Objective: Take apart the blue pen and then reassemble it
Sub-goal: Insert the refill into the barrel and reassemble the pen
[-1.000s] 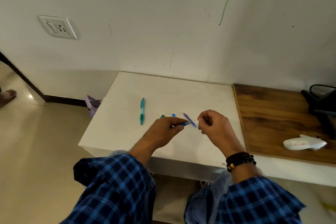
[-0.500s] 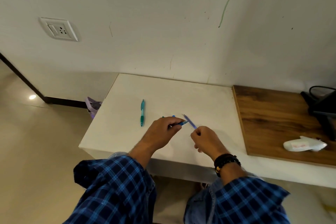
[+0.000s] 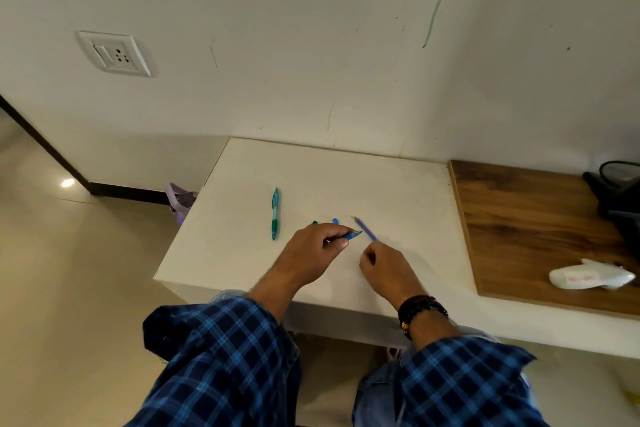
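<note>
My left hand (image 3: 317, 253) is shut on the blue pen barrel (image 3: 351, 236), whose open end pokes out to the right, just above the white table (image 3: 381, 184). The thin purple-blue refill (image 3: 363, 228) lies on the table just beyond it. My right hand (image 3: 388, 270) rests low on the table at the refill's near end, fingers pinched together. A hair-thin piece, seemingly the spring (image 3: 357, 260), sticks out of them. Beyond my left hand a small blue piece (image 3: 335, 220) and a small green piece (image 3: 314, 222) lie on the table.
A teal-green pen (image 3: 275, 213) lies to the left on the table. To the right, a wooden counter (image 3: 519, 218) holds a white object (image 3: 588, 276) and a black bag (image 3: 620, 194). A purple object (image 3: 180, 199) sits on the floor by the table's left edge.
My right hand has dropped from level with the barrel's end down to the table near the refill. My left hand has stayed put with the barrel.
</note>
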`<action>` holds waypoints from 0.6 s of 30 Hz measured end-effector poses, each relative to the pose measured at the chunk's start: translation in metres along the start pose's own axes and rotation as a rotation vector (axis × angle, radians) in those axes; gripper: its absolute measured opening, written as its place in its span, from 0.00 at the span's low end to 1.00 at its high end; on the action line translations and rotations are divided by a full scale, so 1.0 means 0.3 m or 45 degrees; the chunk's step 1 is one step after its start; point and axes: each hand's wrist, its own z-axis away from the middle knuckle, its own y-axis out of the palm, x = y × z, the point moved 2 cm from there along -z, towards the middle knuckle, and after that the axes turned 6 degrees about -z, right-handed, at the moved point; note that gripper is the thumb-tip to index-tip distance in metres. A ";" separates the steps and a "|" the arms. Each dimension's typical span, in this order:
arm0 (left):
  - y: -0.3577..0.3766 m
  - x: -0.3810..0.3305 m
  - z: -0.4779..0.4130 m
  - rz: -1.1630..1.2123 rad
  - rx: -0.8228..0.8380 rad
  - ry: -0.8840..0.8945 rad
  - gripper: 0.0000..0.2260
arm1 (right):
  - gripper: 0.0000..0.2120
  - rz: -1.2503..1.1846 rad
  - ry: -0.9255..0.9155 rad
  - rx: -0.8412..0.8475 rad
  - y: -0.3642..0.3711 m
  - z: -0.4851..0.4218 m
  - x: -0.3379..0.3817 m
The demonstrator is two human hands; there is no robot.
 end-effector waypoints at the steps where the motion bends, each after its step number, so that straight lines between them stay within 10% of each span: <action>1: 0.000 -0.001 -0.001 -0.005 -0.002 0.002 0.15 | 0.09 -0.011 0.003 -0.017 -0.001 -0.002 -0.002; 18: 0.005 -0.002 -0.014 -0.124 0.009 -0.122 0.14 | 0.07 -0.803 -0.182 -0.116 -0.106 0.011 0.051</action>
